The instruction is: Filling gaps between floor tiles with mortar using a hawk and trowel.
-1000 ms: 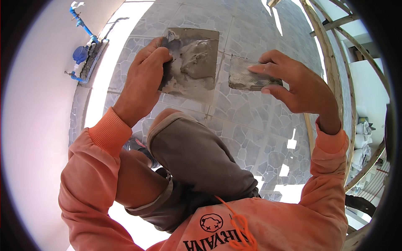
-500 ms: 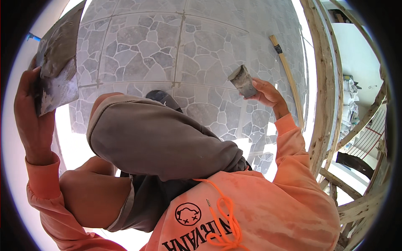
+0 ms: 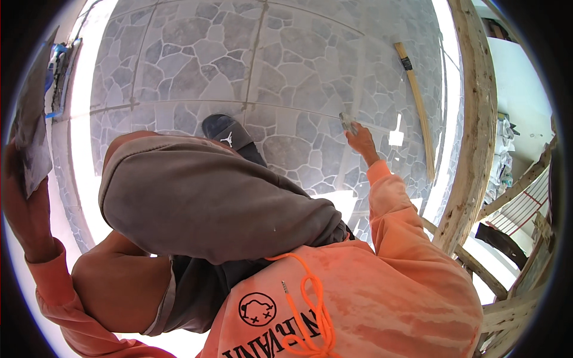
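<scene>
At the far left my left hand (image 3: pixel 24 203) is closed on a flat board (image 3: pixel 37 113) smeared with grey paste. The board is seen nearly edge-on, so most of its top face is hidden. My right hand (image 3: pixel 360 143) is closed on a small grey flat scraper (image 3: pixel 347 123), held down at the stone-patterned tile floor (image 3: pixel 286 149), close to a joint line between tiles. The scraper also shows nearly edge-on; whether its edge touches the tile I cannot tell.
A long tan stick with a black band (image 3: pixel 416 101) lies on the tiles to the right. Beyond it stands a rough timber post (image 3: pixel 474 119), with more timber pieces at the lower right. My foot in a dark slide sandal (image 3: pixel 233 134) rests on the tiles. Something blue (image 3: pixel 55 83) is beyond the board.
My right hand has lowered and moved slightly left, turning the scraper edge-on. My left hand has shifted outward to the left and down with the board, which has tilted away.
</scene>
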### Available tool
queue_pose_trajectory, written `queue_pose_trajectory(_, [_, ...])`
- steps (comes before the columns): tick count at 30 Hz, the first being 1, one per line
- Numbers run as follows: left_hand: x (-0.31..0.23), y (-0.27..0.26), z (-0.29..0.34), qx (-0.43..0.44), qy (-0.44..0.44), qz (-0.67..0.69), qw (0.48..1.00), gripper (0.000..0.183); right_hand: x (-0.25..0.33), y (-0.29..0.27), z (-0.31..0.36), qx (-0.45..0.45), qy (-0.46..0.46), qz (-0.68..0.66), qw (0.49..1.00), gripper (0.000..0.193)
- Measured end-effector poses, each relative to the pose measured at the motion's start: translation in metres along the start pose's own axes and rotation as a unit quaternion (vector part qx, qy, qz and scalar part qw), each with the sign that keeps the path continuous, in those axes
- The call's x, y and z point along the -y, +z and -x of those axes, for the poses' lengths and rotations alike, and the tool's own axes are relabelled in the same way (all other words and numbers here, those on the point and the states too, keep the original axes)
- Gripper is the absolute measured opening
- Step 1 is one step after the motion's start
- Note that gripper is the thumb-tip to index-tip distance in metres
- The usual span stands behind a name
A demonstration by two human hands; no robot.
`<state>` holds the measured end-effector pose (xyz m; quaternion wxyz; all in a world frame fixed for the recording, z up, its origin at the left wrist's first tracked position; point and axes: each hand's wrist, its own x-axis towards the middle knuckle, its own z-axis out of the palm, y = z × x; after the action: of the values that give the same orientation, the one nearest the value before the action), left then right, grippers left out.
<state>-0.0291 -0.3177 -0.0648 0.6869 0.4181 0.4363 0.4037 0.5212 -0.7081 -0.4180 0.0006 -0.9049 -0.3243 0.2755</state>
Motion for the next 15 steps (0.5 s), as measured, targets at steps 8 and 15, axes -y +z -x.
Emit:
queue_pose_trajectory(8, [0.001,-0.032,0.004,0.012,0.071,-0.193,0.979,0.039,0.034,0.022,-0.003,0.052,0.059,0.121,0.989,0.065])
queue_pose_trajectory(15, [0.007,-0.048,0.001,0.021,0.094,-0.231,0.968,0.039,0.002,0.002,-0.012,0.081,0.062,0.071,0.992,0.066])
